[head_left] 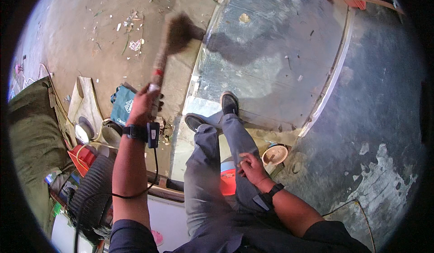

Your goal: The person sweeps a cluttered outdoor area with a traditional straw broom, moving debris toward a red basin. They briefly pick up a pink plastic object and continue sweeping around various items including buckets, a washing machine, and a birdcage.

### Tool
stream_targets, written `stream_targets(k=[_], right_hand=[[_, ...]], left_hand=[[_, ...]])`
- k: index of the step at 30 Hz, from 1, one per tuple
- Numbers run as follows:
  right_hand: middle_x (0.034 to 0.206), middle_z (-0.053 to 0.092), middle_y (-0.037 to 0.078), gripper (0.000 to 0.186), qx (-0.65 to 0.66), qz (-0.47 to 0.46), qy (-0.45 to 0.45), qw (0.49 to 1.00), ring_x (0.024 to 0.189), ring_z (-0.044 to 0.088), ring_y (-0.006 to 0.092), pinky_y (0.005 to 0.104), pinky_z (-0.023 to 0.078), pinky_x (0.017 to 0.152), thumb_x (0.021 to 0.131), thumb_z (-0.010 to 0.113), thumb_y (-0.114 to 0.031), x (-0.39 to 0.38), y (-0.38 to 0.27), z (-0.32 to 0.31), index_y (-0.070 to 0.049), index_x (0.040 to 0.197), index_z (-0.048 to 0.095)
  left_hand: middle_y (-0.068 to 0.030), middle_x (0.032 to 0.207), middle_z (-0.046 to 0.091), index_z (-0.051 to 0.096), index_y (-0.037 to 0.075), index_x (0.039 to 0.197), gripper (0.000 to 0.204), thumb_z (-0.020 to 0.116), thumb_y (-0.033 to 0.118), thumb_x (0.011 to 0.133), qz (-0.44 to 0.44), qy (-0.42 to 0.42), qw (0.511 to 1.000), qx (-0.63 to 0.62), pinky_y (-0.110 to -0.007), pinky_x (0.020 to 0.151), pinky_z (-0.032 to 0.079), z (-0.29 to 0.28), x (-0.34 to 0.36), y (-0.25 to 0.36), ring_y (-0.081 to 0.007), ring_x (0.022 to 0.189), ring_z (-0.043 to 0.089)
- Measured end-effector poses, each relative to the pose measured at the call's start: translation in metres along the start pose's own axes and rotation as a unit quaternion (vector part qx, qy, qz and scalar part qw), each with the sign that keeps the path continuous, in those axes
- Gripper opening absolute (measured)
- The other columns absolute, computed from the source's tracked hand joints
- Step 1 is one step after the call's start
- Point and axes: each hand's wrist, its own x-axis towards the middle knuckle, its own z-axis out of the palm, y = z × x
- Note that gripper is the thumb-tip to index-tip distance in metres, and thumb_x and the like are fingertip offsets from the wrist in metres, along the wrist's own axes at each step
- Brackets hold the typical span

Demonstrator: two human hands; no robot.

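Observation:
My left hand is closed round the handle of a brush, with a red band on the handle and dark, motion-blurred bristles raised forward near the seam between brown and grey ground. My right hand hangs in front of my thigh, empty, its fingers loosely bent and apart. A black strap with a small device and cable is on my left wrist, another strap on my right. My dark shoes stand on the pale edge of the grey slab.
Litter dots the brown ground. At left lie a teal bag, a cream cloth, red container and dark green fabric. A round bowl and red tub are near my legs; a red object sits top right.

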Motion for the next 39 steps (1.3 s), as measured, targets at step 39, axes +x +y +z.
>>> stream_targets(k=[39], right_hand=[[0.105, 0.069, 0.012, 0.064, 0.217, -0.068, -0.095, 0.969, 0.095, 0.066, 0.0200, 0.0363, 0.054, 0.079, 0.096, 0.061, -0.051, 0.039, -0.123, 0.025, -0.002, 0.137, 0.051]], left_hand=[[-0.0051, 0.108, 0.062, 0.035, 0.008, 0.150, 0.061, 0.062, 0.006, 0.096, 0.059, -0.087, 0.989, 0.104, -0.024, 0.070, 0.050, 0.129, -0.148, -0.021, -0.0116, 0.086, 0.059]])
